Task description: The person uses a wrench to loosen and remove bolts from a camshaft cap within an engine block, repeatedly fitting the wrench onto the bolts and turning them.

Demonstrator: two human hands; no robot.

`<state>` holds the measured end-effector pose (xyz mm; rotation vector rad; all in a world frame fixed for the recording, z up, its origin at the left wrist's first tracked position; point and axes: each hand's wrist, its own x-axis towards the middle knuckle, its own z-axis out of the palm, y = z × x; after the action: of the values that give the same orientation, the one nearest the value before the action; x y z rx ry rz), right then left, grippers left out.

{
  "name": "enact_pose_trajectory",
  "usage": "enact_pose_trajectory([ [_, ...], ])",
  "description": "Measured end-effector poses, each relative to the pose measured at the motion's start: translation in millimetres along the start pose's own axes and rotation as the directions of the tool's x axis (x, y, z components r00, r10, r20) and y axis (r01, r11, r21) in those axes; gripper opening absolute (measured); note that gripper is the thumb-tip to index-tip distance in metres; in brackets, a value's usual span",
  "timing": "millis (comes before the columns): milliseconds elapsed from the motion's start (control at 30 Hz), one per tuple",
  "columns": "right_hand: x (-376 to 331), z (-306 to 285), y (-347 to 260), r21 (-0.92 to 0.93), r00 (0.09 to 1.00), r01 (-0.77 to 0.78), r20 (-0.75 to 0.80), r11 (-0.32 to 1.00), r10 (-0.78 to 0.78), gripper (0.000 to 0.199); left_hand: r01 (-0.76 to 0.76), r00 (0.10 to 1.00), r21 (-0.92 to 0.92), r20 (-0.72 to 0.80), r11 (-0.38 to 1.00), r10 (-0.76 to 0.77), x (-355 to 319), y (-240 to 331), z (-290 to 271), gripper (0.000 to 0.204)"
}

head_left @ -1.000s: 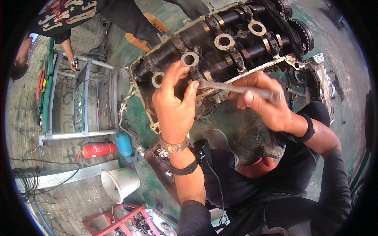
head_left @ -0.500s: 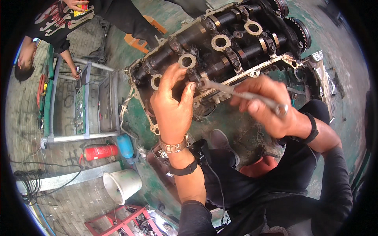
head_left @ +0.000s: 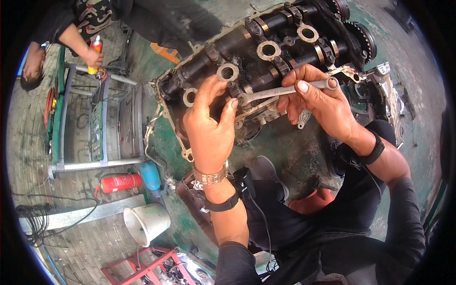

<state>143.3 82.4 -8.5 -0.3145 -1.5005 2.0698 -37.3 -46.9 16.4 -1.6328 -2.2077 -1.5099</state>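
A dirty cylinder head (head_left: 259, 61) with two dark camshafts lies tilted in front of me. My left hand (head_left: 209, 126) rests at its near left part, thumb and forefinger closed about a camshaft bearing cap (head_left: 232, 89). In my right hand (head_left: 316, 97) is a silver wrench (head_left: 273, 92), gripped near its outer ring end. The wrench's other end sits low on the cap, beside my left thumb; how it fits on the bolt there is hidden. Pale round rings (head_left: 269, 51) stand along the middle of the head, and toothed gears (head_left: 361, 40) at its far right.
A co-worker's hand (head_left: 93, 58) holds a spray can (head_left: 97, 45) over a metal cart (head_left: 102, 164). Left of my legs are a red fire extinguisher (head_left: 121, 183), a blue cylinder (head_left: 151, 176), a white bucket (head_left: 159, 221) and a red frame (head_left: 142, 268). Cables (head_left: 33, 221) lie farther left.
My right hand has shifted up and left, swinging the wrench's outer end upward. My left hand stays nearly in place. The co-worker's can has moved down toward the cart.
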Motion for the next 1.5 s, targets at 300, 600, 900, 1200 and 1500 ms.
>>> enact_pose_trajectory([
  [300, 9, 4, -12, -0.032, 0.996, -0.092, -0.018, 0.995, 0.092, 0.030, 0.005, 1.000, 0.016, -0.006, 1.000, -0.005, 0, 1, 0, 0.048],
  [600, -23, 8, 14, -0.547, 0.870, 0.493, 0.303, 0.677, -0.389, 0.038, 0.043, 0.999, -0.051, 0.002, 0.998, -0.043, 1, 3, 2, 0.047],
  [900, -27, 13, 13, -0.585, 0.762, 0.648, 0.504, 0.488, -0.407, 0.034, 0.034, 0.999, -0.030, 0.007, 0.999, -0.034, 0, 7, 2, 0.046],
  [1200, -15, 7, -14, -0.225, 0.987, 0.160, 0.013, 0.961, -0.161, 0.035, 0.006, 1.000, -0.005, -0.002, 1.000, -0.006, 0, -2, 0, 0.045],
  [1500, -2, 1, -1, 0.003, 0.999, -0.017, -0.034, 1.000, 0.017, 0.036, -0.018, 1.000, 0.012, 0.002, 1.000, 0.018, 0, 0, 1, 0.047],
])
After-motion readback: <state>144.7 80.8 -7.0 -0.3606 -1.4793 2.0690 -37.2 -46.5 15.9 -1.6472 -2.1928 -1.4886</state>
